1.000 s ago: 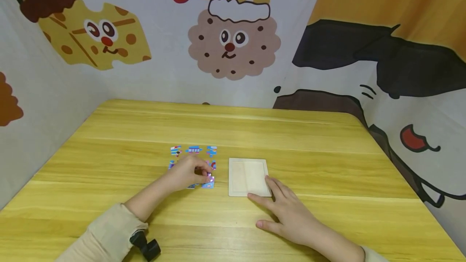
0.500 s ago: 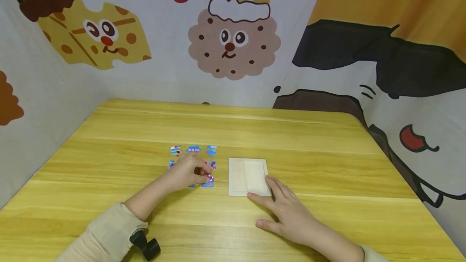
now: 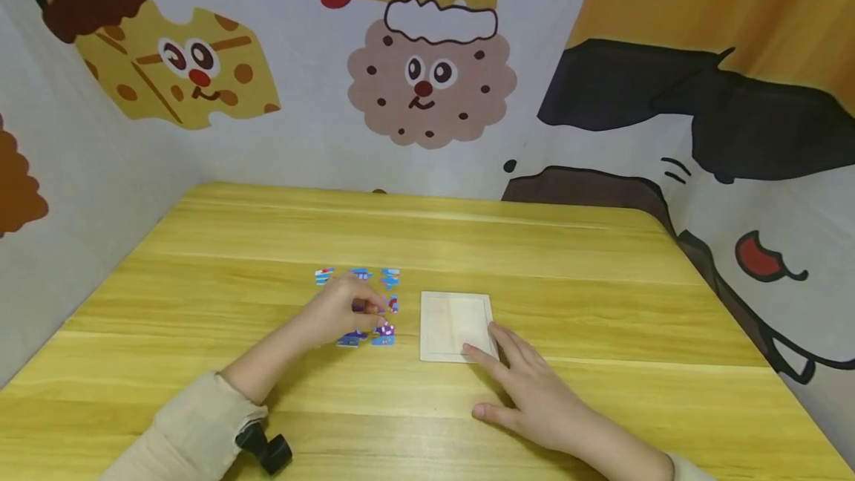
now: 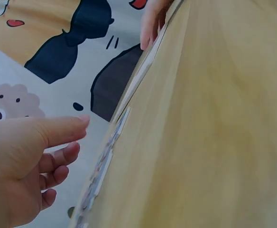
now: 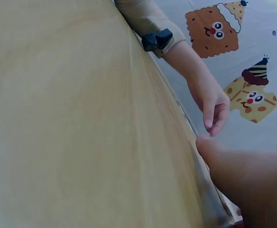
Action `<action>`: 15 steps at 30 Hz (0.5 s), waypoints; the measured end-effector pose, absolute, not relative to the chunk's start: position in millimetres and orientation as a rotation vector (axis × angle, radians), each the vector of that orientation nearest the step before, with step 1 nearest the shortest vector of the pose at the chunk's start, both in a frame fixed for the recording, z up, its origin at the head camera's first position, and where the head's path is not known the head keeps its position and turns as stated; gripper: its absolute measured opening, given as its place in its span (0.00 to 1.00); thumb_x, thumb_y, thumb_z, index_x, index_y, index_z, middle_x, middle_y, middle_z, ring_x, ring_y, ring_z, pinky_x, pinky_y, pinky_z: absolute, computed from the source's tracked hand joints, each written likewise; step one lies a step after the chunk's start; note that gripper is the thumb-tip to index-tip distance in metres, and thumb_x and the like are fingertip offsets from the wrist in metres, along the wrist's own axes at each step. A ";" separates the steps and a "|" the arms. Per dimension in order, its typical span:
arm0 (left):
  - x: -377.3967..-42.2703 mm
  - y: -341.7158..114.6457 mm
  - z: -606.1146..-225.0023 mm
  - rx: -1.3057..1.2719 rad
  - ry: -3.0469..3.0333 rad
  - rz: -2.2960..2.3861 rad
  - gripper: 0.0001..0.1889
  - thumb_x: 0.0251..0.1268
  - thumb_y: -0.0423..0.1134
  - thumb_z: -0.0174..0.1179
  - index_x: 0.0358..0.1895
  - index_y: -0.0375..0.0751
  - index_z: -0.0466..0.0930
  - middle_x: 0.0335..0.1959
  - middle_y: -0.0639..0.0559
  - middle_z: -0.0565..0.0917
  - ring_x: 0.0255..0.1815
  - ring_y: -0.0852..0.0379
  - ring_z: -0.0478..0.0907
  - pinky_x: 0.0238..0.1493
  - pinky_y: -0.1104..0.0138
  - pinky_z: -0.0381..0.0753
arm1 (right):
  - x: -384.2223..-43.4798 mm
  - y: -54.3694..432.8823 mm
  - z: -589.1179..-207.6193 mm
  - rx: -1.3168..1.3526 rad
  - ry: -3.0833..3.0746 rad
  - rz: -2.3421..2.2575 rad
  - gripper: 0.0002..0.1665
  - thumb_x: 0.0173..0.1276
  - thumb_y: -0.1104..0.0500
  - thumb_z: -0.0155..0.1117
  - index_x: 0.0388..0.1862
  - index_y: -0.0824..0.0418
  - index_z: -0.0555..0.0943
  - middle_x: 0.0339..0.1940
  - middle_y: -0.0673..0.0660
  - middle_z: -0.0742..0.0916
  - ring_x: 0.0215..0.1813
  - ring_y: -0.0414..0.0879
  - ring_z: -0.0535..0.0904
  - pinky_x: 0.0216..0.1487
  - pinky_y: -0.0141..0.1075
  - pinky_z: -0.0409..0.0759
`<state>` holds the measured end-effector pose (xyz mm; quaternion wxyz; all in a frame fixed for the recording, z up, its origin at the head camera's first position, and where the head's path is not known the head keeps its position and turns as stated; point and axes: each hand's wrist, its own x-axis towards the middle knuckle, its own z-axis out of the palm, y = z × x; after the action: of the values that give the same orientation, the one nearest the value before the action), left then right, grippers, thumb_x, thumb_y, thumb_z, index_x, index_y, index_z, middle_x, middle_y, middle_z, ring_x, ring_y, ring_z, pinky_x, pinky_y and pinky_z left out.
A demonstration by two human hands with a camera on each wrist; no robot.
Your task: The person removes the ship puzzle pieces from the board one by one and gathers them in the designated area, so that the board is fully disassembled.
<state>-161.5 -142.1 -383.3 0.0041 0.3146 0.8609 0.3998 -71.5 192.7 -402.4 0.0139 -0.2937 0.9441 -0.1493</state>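
Note:
Several colourful puzzle pieces lie in spaced rows on the table, including a purple-and-blue puzzle piece [image 3: 384,336] at the near right of the group. Just above them hovers my left hand [image 3: 342,310], its fingers loosely bent and its thumb apart from the index finger; nothing shows between them. In the left wrist view this left hand [image 4: 20,171] is beside the thin row of pieces [image 4: 100,166]. A pale square wooden puzzle tray [image 3: 450,325] lies right of the pieces. My right hand [image 3: 531,392] touches its near right corner with spread fingers. The left hand covers some pieces.
The wood-grain table [image 3: 568,273] extends around the pieces and tray. Behind it hangs a printed cartoon curtain [image 3: 294,154]. A black wrist-worn device [image 3: 265,450] sits at the left cuff.
My left hand has lifted slightly and drawn back from the near right puzzle piece, uncovering more of it and its neighbour. The right index finger has shifted slightly further onto the tray.

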 end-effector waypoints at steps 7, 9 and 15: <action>-161.7 -150.9 -375.1 0.996 2.710 1.252 0.06 0.60 0.35 0.66 0.39 0.40 0.87 0.29 0.60 0.82 0.26 0.55 0.68 0.26 0.68 0.71 | -78.5 199.7 -393.5 -0.931 2.908 -0.563 0.40 0.68 0.35 0.53 0.76 0.40 0.55 0.75 0.61 0.59 0.72 0.63 0.56 0.60 0.64 0.62; -161.5 -153.8 -372.9 0.988 2.709 1.234 0.06 0.61 0.36 0.65 0.39 0.41 0.87 0.32 0.61 0.84 0.28 0.55 0.70 0.27 0.68 0.73 | -80.5 202.6 -390.8 -0.912 2.901 -0.585 0.40 0.69 0.36 0.53 0.76 0.41 0.56 0.75 0.61 0.60 0.71 0.62 0.58 0.60 0.63 0.64; -158.5 -170.8 -367.6 0.949 2.683 1.222 0.06 0.65 0.38 0.62 0.40 0.44 0.87 0.36 0.58 0.83 0.40 0.56 0.74 0.38 0.62 0.78 | -86.5 215.0 -383.6 -0.792 2.891 -0.645 0.38 0.70 0.38 0.53 0.76 0.42 0.56 0.74 0.62 0.62 0.68 0.63 0.63 0.57 0.63 0.67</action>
<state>-158.5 -170.8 -367.6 0.0224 0.3064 0.8660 0.3945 -86.5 215.0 -383.6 0.0376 -0.2581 0.9423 -0.2100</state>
